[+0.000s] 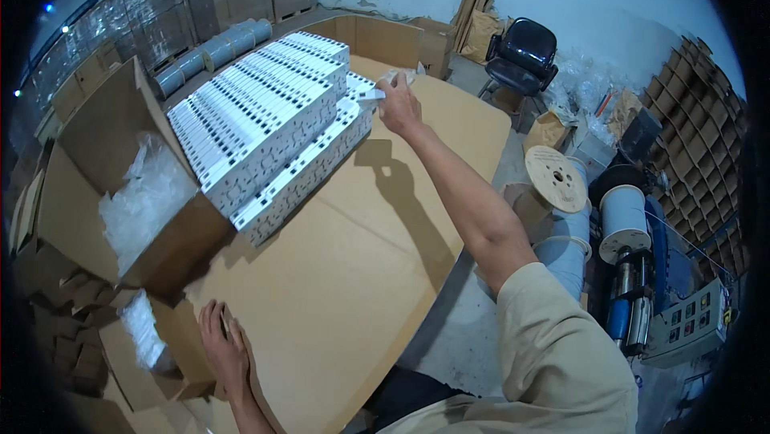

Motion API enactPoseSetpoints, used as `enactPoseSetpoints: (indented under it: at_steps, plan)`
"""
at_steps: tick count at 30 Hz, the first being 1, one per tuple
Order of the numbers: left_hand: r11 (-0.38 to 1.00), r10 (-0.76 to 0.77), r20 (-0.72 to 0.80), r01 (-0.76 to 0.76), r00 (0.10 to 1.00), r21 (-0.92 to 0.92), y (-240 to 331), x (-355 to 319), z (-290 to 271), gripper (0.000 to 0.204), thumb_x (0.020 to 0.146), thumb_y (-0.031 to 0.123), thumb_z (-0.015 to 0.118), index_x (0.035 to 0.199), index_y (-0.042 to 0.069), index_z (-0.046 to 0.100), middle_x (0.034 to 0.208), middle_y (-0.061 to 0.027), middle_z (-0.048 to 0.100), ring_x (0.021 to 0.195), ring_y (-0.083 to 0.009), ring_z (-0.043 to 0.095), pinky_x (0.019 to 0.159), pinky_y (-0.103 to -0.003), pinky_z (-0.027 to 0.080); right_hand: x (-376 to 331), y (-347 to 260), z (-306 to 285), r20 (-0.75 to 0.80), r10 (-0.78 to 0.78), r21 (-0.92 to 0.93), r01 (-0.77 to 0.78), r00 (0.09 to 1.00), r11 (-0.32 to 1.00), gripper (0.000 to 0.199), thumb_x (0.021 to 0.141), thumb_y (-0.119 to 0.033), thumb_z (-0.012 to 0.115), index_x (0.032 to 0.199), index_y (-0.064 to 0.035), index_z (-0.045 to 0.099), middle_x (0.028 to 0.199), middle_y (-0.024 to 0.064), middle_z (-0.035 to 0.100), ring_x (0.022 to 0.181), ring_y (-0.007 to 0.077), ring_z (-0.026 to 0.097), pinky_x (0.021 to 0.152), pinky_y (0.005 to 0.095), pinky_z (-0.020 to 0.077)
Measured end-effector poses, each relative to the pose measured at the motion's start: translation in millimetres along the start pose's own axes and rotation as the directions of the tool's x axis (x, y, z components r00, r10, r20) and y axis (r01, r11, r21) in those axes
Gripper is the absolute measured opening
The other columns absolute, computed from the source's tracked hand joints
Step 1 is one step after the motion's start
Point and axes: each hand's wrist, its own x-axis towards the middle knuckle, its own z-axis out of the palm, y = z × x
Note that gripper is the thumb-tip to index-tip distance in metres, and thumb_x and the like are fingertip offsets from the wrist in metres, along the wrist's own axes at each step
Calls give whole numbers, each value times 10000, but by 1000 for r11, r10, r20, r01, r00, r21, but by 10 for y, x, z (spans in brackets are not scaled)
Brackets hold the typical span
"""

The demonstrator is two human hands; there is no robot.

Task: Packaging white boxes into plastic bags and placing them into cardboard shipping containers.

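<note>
Right hand (pixel 399 107) stretched to the far edge of the cardboard tabletop (pixel 361 257), pinching a small white box (pixel 374 94), long axis pointing left toward the stacked white boxes (pixel 265 113). Left hand (pixel 223 346) flat, open, on the near-left edge.

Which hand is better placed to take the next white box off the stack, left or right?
Right. The right hand is stretched out at the far end of the stacked white boxes, already gripping a small white piece there. The left hand rests flat on the near edge of the cardboard sheet, well away from them.
</note>
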Motion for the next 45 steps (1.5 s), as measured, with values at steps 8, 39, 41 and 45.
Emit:
enactPoseSetpoints:
  at_steps: [8,39,41,45]
  plan:
    - [998,44,-67,-47,997,-50,-55,-42,69,361,922,76,608,1278,21,597,1395,-177,549,1359,-377,445,1163,-472,329,-117,-240,-203,3,64,-34,-64,998,997,305,849,-100,684,1144,-170,647,1198,170,498,1048,400,608,843,505,548]
    - [410,-376,189,346,907,-844,-78,3,-210,335,1090,304,448,1300,59,538,975,-50,651,836,-103,649,709,-258,548,-2365,-3251,-279,447,-449,669,44,774,742,272,849,-56,686,1111,-103,634,1024,151,584,956,374,620,818,477,515]
    - [358,-385,180,326,905,-875,-115,7,-213,342,1094,324,436,1287,64,546,965,-47,653,833,-101,646,704,-258,552,-2384,-3268,-228,425,-476,726,24,770,688,281,840,-39,688,1111,-92,637,1035,151,585,958,365,624,825,460,520]
    - [314,-401,161,301,902,-900,-196,12,-213,300,1078,299,488,1267,75,551,990,-62,663,858,-101,641,711,-261,562,-2427,-3259,-165,255,-570,849,101,781,519,265,833,3,678,1094,-43,663,1150,159,585,988,310,646,833,393,542]
